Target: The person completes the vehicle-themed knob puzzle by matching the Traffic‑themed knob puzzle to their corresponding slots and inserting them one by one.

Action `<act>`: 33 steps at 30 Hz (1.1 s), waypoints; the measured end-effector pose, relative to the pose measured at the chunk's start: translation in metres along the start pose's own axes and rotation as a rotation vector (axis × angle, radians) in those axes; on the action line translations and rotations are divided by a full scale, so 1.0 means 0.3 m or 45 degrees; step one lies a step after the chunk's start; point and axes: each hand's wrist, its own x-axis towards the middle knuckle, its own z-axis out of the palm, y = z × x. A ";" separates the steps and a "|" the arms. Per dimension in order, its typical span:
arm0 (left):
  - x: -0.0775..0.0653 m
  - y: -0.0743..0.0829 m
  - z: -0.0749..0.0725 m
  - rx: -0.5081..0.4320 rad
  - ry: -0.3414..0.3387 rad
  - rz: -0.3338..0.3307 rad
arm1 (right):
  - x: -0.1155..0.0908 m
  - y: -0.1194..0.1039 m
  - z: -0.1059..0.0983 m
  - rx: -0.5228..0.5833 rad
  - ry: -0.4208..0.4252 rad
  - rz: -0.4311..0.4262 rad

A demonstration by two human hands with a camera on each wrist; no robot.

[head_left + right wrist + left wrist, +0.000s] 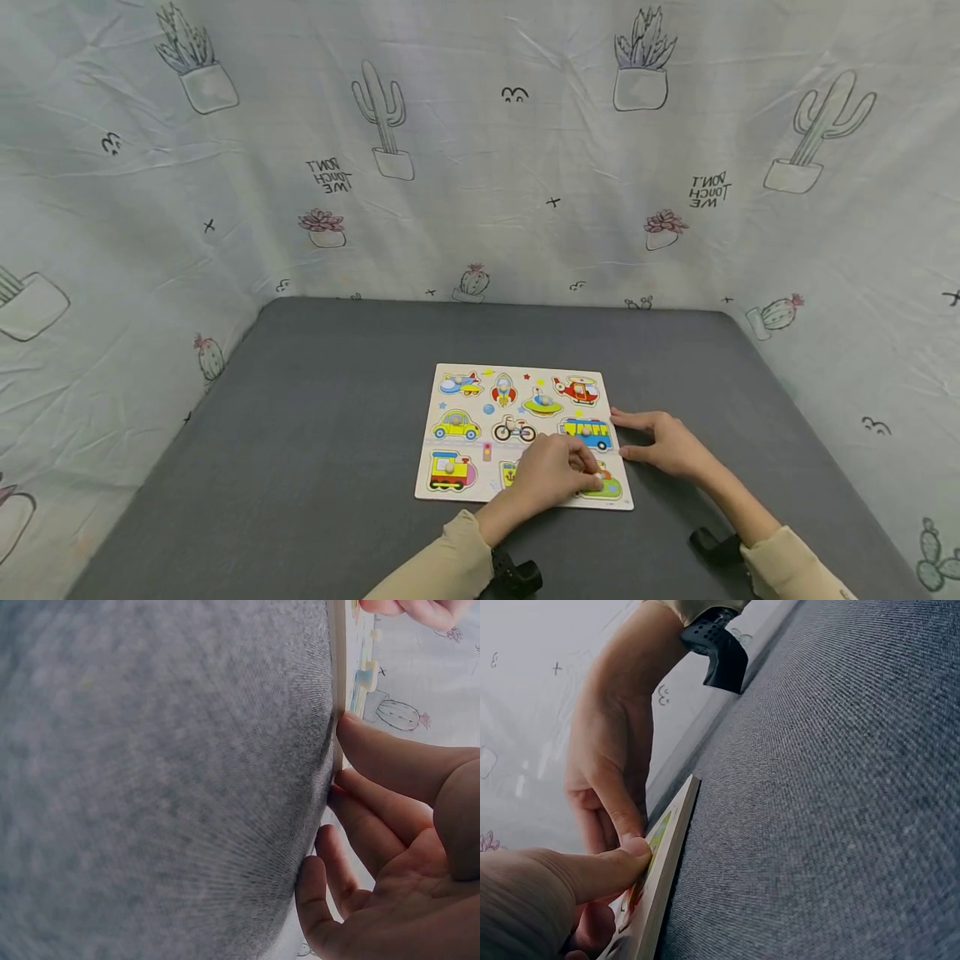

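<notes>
A wooden peg puzzle board (480, 372) with vehicle pieces lies flat on the grey table. My left hand (546, 471) reaches over its lower right corner and pinches the small knob of a green puzzle piece (611, 488). That piece sits at its place on the board, partly covered by the fingers. In the left wrist view, the thumb (607, 874) comes down close over the board's face. My right hand (671, 446) rests at the board's right edge, thumb and forefinger apart along it. Its other fingers (313, 892) lie loosely bent by the cloth in the right wrist view.
Other knobbed pieces on the board include a bus (588, 432), a bicycle (514, 429), a car (455, 426) and a train (448, 473). A grey cloth (337, 400) covers the table. A pale curtain (465, 125) printed with cacti hangs around it.
</notes>
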 end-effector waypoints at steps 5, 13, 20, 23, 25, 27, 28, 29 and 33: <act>0.000 -0.004 0.003 0.000 0.000 -0.014 | 0.004 0.000 0.005 -0.009 0.003 -0.007; -0.006 -0.001 0.012 0.027 0.015 0.006 | 0.000 0.003 0.007 -0.005 0.009 -0.003; -0.030 0.004 -0.002 0.079 0.021 0.061 | 0.003 -0.002 0.003 0.004 0.005 0.012; -0.056 -0.007 -0.038 0.102 0.043 0.123 | 0.004 -0.001 0.007 -0.002 0.023 0.027; -0.082 -0.022 -0.082 0.124 0.090 0.158 | 0.003 -0.009 0.010 -0.018 0.049 0.034; -0.109 -0.043 -0.139 0.176 0.181 0.197 | 0.001 -0.026 0.016 -0.049 0.098 0.031; -0.123 -0.056 -0.171 0.213 0.235 0.212 | 0.000 -0.037 0.018 -0.072 0.139 0.029; -0.136 -0.070 -0.206 0.246 0.290 0.230 | -0.003 -0.050 0.020 -0.092 0.184 0.025; -0.191 -0.120 -0.354 0.397 0.493 0.243 | -0.020 -0.107 0.017 -0.172 0.454 0.041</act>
